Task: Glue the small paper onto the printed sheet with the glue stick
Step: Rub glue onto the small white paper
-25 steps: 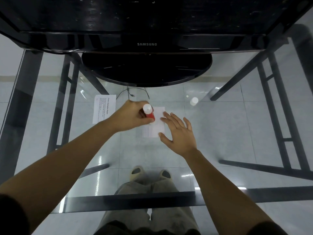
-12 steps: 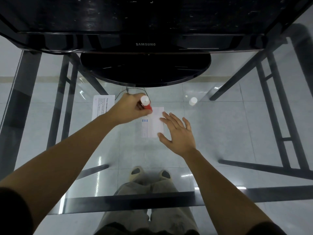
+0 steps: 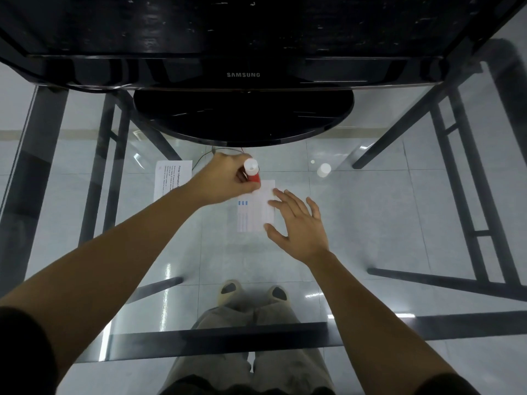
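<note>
So the glue stick (image 3: 253, 175) is standing nearly upright, white twist end up toward the camera, red body below it, business end down on the far-left corner of the small paper (image 3: 256, 213). It leans a touch, top tipped toward the far edge of the tabletop (image 3: 376, 229). The left hand (image 3: 224, 182) has it wrapped in curled fingers.

The small paper lies flat around the middle of the glass, long axis running near-to-far. The right hand (image 3: 298, 223) is flat with straight fingers, tips pressing the paper's right edge and thumb by its near-right corner, pinning it down.

Looks to me like the spreading step, glue going on the paper before it gets stuck anywhere. I can't tell how much is covered. Next I'd guess more strokes toward the near end, keeping that pin so the paper doesn't skate on glass.

The printed sheet (image 3: 171, 178) sits to the left, partly under the left forearm. A white cap (image 3: 324, 169) stands well off toward the far right.
</note>
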Demonstrator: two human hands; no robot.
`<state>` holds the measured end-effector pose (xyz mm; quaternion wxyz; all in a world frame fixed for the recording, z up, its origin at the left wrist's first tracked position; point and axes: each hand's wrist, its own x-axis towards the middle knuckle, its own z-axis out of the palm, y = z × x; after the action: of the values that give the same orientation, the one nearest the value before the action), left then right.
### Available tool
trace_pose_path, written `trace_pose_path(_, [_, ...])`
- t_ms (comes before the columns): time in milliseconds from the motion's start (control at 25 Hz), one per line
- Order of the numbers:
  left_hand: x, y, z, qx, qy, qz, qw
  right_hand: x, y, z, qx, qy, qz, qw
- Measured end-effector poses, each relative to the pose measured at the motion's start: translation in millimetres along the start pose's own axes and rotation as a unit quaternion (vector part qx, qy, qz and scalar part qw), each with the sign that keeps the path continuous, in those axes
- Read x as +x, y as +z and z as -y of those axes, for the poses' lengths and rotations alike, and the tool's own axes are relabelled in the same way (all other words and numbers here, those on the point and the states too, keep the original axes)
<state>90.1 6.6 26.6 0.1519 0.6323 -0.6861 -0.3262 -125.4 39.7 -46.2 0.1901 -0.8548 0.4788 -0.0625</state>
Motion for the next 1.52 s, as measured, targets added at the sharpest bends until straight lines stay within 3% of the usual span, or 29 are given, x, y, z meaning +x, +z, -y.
trace_pose_path(160, [-6, 9, -3, -0.004, 0.006, 0.04, 0.999, 0, -1, 1, 0.004, 0.006, -0.017, 1.0])
trace_pose_path(360, [10, -1, -6, -0.011, -0.015, -0.062, 0.998, 0, 3, 0, 0.001, 0.005, -0.024, 1.0])
trace_pose_path(560, [1, 13, -9, 0.013, 0.02, 0.028, 0.999, 1, 6, -1, -0.002, 0.004, -0.037, 0.999])
trace_pose_path(760, [18, -1, -6, 0.002, -0.002, -0.039, 0.999, 0, 5, -1, 0.01, 0.002, -0.036, 0.999])
trace_pose_path(960, [9, 13, -12, 0.014, 0.027, 0.05, 0.998, 0, 4, -1, 0.01, 0.001, -0.033, 0.999])
trace_pose_path(1120, [19, 8, -13, 0.015, 0.01, -0.014, 1.0, 0, 3, 0, 0.023, 0.003, -0.033, 0.999])
trace_pose_path(1320, [15, 14, -15, 0.017, 0.033, 0.043, 0.998, -1, 1, 1, 0.018, 0.0, -0.032, 0.999])
trace_pose_path(1520, [21, 10, -16, 0.004, 0.012, -0.016, 1.0, -1, 1, 0, 0.022, 0.0, -0.028, 0.999])
